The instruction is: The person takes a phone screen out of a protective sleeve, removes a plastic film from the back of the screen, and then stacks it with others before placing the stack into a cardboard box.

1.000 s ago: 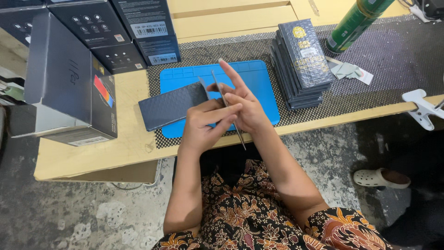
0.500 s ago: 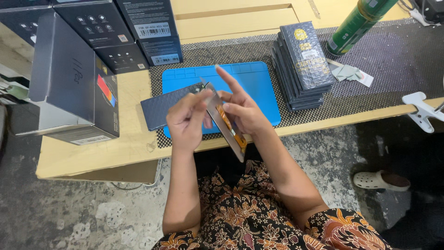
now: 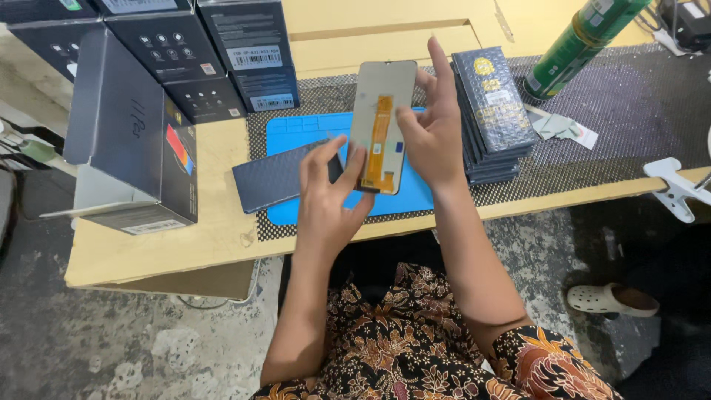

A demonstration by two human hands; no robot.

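Both hands clamp a thin grey phone screen panel with orange flex cable (image 3: 383, 126); left hand (image 3: 331, 198) at bottom edge; right hand (image 3: 433, 130) on right side; above blue silicone mat (image 3: 296, 133) on yellow wooden surface (image 3: 222, 237).

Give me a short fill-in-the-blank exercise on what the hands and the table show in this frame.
1. Both hands hold the phone screen panel with its ____ side facing the camera.
2. The flex strip running down the panel is ____ in colour.
3. The dark pouch lies partly on the ____ mat.
4. The stack of dark packets stands beside the ____ hand.

Missing words: back; orange; blue; right
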